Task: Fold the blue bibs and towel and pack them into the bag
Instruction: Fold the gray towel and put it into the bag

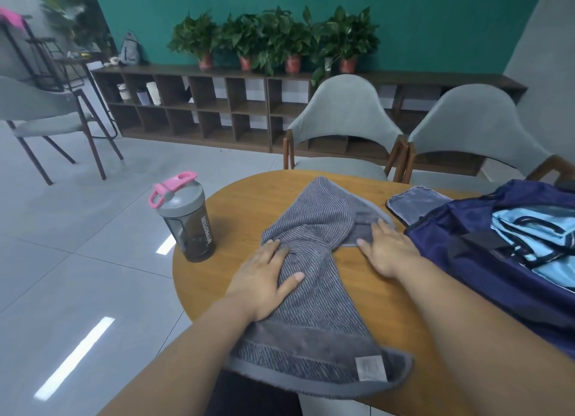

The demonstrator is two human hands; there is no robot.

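In the head view, a grey striped towel is seen lying lengthwise on a round wooden desk, bunched and twisted near its middle, with its far end spread out and partly turned over and its near end draped over the desk's near edge, where a pale label is shown at one corner. The left hand is laid flat on the towel's left side just before the bunched part, fingers straight and slightly spread, nothing being gripped. The right hand is likewise laid flat with fingers extended, placed on the towel's right edge where a darker band is exposed, part of the palm resting on the bare wood. To the right, a dark blue bag is set on the desk, opened at the top, and light blue bibs with dark trim are seen inside it; a mesh-lined flap of the bag is folded out flat towards the towel's far end. A dark shaker bottle with a grey lid and pink cap is stood upright near the desk's left edge, apart from the towel. Two grey chairs are placed beyond the desk, and a low wooden shelf topped with potted plants is set along a green wall.
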